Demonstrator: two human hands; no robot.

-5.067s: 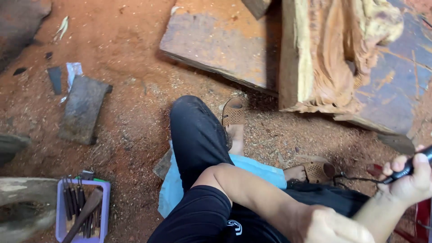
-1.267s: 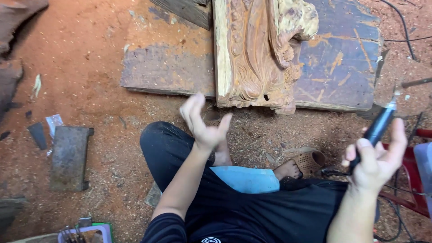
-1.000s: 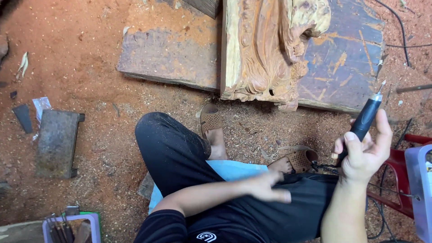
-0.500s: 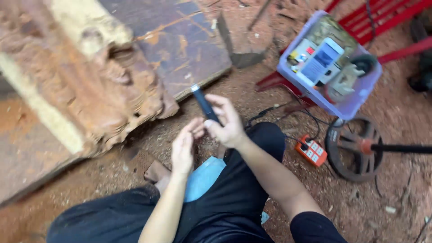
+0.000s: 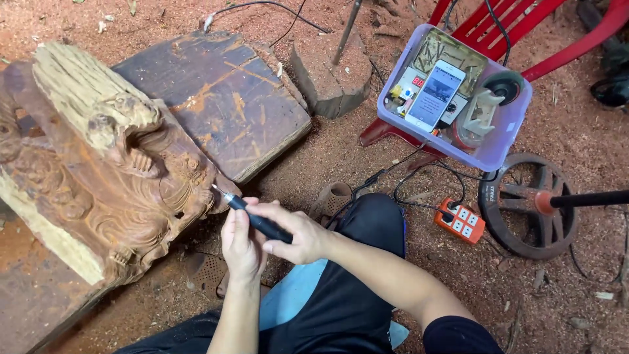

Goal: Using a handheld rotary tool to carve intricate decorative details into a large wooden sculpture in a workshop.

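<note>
A black pen-shaped rotary carving tool (image 5: pixel 257 221) lies across both my hands, its thin bit pointing left at the carved wooden block (image 5: pixel 98 170). My right hand (image 5: pixel 295 233) grips the tool's body from the right. My left hand (image 5: pixel 241 246) is wrapped around the tool from below, close to the tip. The bit's end sits just short of the block's lower right edge. The block is reddish brown with deep relief carving and rests on a dark wooden board (image 5: pixel 223 98). My legs in black trousers fill the bottom of the view.
A purple plastic tub (image 5: pixel 511 131) with a phone and small devices sits on a red chair (image 5: pixel 498 26). An orange power strip (image 5: pixel 458 221) and black cables lie on the sawdust ground. A rusty wheel (image 5: pixel 504 216) stands at the right, a brick (image 5: pixel 324 78) behind.
The view swung from the left side to the right. My left hand came up from my lap onto the tool. The tool came down from upright to pointing at the carving.
</note>
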